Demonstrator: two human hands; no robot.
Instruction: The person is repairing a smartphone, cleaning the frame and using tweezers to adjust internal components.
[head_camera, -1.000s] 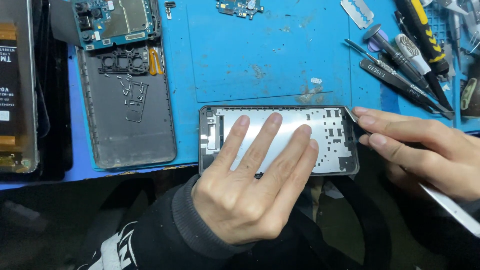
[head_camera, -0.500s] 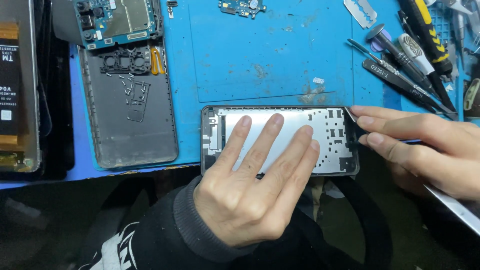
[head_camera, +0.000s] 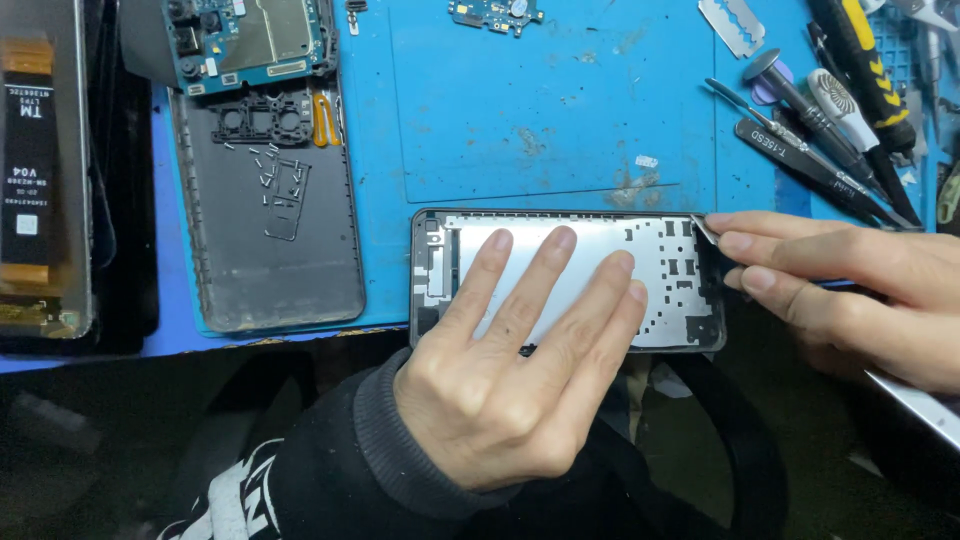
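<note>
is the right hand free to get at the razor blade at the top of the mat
Probably not at once: the right hand holds a thin metal tool against the phone frame corner. The path to the razor blade looks open, with only bare blue mat between.

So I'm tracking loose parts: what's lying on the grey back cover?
On the grey back cover lie tiny screws, a black camera bracket and an orange strip; a circuit board hides its top.

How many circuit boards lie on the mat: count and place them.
2: the large circuit board top left, the small circuit board top centre; more may lie beyond the frame.
</note>
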